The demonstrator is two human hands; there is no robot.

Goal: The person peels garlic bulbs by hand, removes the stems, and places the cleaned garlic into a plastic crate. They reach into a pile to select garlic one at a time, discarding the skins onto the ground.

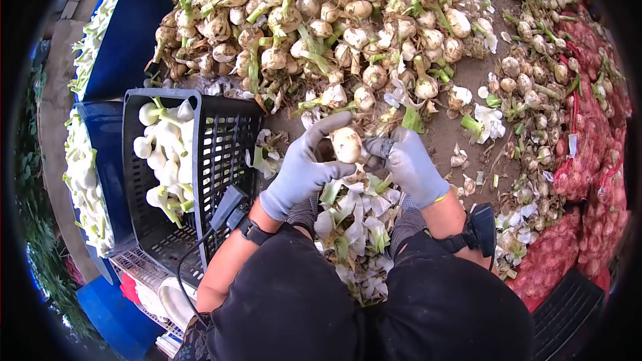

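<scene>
My left hand (304, 164), in a grey glove, holds a garlic bulb (346, 145) between thumb and fingers. The bulb is pale with brownish patches on its skin. Close against its right side is my gloved right hand (409, 164), fingers drawn together. Something dark shows at those fingertips, too small to make out. Below both hands, peeled skins and leaf scraps (354, 217) lie heaped between my legs. A large pile of unpeeled garlic bulbs (287, 17) with green stems spreads just beyond my hands.
To my left stands a black plastic crate (227, 154) holding peeled white bulbs (167, 154). Blue containers (124, 33) with more white bulbs are farther left. Smaller bulbs (528, 87) lie on the right, beside filled red mesh bags (582, 167).
</scene>
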